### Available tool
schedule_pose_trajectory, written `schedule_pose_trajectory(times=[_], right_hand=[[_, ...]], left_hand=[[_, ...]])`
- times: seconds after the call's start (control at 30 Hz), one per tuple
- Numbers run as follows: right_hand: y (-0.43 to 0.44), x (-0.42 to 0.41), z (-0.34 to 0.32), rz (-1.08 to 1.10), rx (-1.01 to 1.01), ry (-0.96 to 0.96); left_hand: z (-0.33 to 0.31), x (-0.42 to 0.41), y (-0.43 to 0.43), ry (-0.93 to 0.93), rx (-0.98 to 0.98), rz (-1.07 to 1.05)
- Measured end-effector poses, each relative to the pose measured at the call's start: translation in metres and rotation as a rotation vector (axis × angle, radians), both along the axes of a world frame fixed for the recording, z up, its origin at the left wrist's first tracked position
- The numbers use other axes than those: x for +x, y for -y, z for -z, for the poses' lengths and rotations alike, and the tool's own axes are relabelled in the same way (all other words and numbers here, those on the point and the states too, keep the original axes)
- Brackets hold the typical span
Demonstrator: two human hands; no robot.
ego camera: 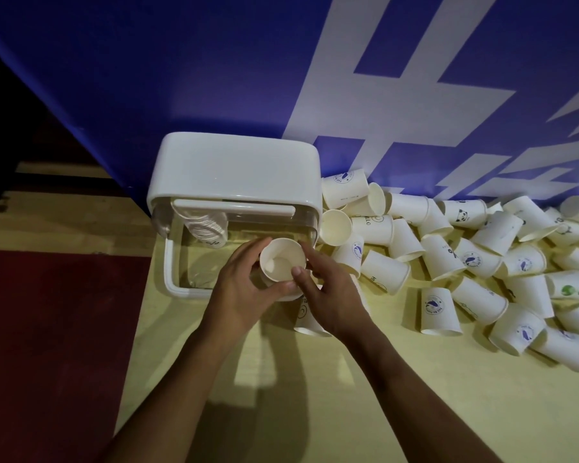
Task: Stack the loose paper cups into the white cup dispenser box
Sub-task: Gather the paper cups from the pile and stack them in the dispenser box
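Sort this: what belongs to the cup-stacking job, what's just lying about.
Job: white plastic dispenser box; nested cup stack inside; white paper cup between left hand and right hand; pile of loose paper cups.
Lying about: blue banner with white lettering; red floor.

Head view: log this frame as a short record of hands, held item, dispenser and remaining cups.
left hand: grips the held cup from its left side
right hand: pinches the same cup, thumb on its near rim
held cup: upright, mouth up, over the clear open front of the dispenser box
dispenser box: white, against the blue banner; nested stack at its left
loose cups: many, heaped on the table right of the box
task state: held cup not yet on the stack
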State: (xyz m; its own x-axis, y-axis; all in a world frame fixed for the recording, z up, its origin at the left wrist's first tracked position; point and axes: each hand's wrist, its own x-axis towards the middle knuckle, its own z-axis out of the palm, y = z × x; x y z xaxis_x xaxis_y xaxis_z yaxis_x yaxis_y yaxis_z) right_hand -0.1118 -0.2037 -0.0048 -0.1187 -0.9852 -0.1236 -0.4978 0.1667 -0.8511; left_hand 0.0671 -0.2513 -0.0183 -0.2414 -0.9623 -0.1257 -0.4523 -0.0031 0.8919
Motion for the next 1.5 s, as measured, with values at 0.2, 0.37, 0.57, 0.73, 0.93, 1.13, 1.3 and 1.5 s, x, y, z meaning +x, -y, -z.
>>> schedule_pose_trajectory(times=[0.2, 0.37, 0.57, 0.73, 0.93, 1.13, 1.3, 1.5], right_hand=[[-0.001, 0.0, 0.002, -0.01, -0.004, -0.001], [-0.018, -0.022, -0.014, 0.054, 0.03, -0.007], [-0.067, -0.124, -0.046, 0.286, 0.047, -0.023], [-0.11, -0.236, -0.062, 0.515, 0.029, -0.042], [-0.159, -0.359, -0.056, 0.65, 0.03, 0.017], [-0.203, -0.458, -0.037, 0.687, 0.077, 0.017], [-0.222, -0.516, -0.028, 0.712, 0.113, 0.0], [-0.207, -0.554, -0.021, 0.688, 0.129, -0.037]], left_hand=[[0.002, 0.004, 0.004, 0.008, 0.026, 0.046], [-0.023, 0.01, -0.016, 0.013, -0.042, 0.042], [-0.067, -0.038, -0.054, -0.007, -0.326, 0.068], [-0.078, -0.167, -0.05, -0.071, -0.31, 0.318], [-0.05, -0.341, -0.045, 0.099, -0.2, 0.391], [-0.015, -0.463, -0.03, 0.418, -0.048, 0.328], [0.022, -0.49, -0.02, 0.538, -0.076, 0.264], [0.022, -0.498, -0.023, 0.475, -0.014, 0.176]])
